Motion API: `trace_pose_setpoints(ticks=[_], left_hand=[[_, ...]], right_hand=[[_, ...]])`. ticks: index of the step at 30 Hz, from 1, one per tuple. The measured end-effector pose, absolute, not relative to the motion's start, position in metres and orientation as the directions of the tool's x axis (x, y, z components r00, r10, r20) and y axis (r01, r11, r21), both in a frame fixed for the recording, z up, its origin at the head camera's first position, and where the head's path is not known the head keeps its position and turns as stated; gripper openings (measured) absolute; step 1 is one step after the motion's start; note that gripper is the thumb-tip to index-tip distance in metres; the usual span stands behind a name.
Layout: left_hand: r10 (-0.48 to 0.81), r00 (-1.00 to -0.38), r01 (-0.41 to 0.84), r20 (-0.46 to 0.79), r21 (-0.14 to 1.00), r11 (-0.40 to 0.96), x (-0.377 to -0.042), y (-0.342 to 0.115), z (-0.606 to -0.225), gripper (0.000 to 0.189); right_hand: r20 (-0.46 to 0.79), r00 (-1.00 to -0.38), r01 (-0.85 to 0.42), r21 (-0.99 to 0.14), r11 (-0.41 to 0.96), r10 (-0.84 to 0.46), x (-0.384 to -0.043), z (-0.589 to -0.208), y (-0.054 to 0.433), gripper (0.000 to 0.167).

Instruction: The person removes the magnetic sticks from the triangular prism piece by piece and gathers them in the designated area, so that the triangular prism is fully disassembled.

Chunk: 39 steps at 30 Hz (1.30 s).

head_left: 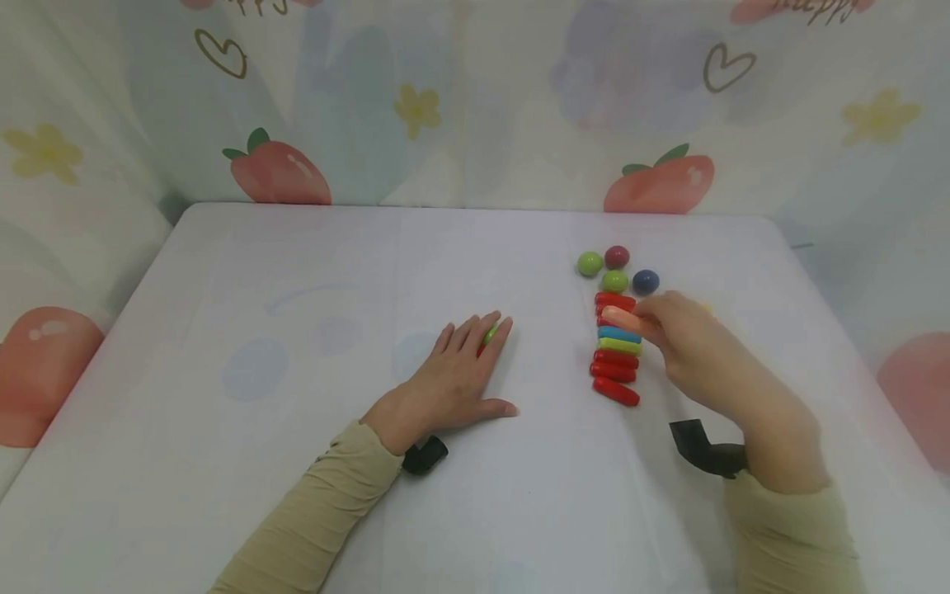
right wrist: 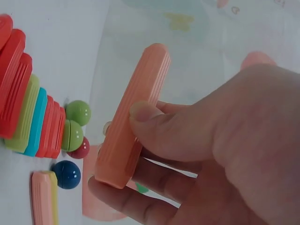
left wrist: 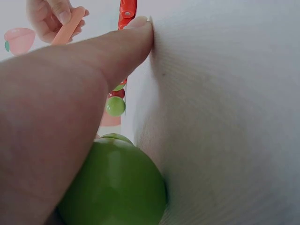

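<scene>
My right hand (head_left: 698,351) pinches a ribbed peach-orange stick (right wrist: 133,115) between thumb and fingers, raised over a row of sticks. In that row lie several red sticks (head_left: 615,391), a blue stick (head_left: 619,335) and a yellow-green stick (head_left: 619,346). Palm down on the table, my left hand (head_left: 456,379) has its fingers extended and its thumb out to the side. A shiny green ball (left wrist: 117,187) sits beneath it, and a sliver of red (head_left: 481,350) shows between the fingers. The rest under that palm is hidden.
Beyond the row sit two green balls (head_left: 590,264), a dark red ball (head_left: 617,256) and a dark blue ball (head_left: 646,282). A pink stick (right wrist: 42,199) and a yellow stick (right wrist: 54,199) lie near the blue ball. A patterned cloth (head_left: 475,107) hangs behind the table.
</scene>
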<state>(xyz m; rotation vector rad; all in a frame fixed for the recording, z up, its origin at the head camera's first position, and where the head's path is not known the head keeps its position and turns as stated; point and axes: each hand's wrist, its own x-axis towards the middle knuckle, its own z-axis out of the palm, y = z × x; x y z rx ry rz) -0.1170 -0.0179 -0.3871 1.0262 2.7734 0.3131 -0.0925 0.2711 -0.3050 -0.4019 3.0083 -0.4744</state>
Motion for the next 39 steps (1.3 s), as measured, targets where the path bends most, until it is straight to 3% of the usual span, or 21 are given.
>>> trace_pose_setpoints(ticks=[8, 15, 28, 39], left_hand=[[0.655, -0.750, 0.618, -0.092, 0.254, 0.744, -0.117, -0.018, -0.387, 0.106], [0.644, -0.759, 0.606, -0.099, 0.256, 0.753, -0.117, -0.018, -0.388, 0.106], [0.652, -0.754, 0.614, -0.084, 0.265, 0.744, -0.117, -0.018, -0.388, 0.106], [0.653, -0.753, 0.613, -0.084, 0.270, 0.742, -0.118, -0.018, -0.391, 0.106]], right_hand=[[-0.127, -0.978, -0.114, -0.341, 0.933, -0.166, -0.099, -0.307, 0.282, 0.040], [-0.097, -0.984, -0.110, -0.321, 0.941, -0.148, -0.102, -0.313, 0.294, 0.034], [-0.200, -0.980, 0.049, -0.251, 0.967, -0.002, -0.111, -0.325, 0.318, 0.036], [-0.213, -0.973, 0.141, -0.243, 0.960, 0.089, -0.113, -0.341, 0.327, 0.038]])
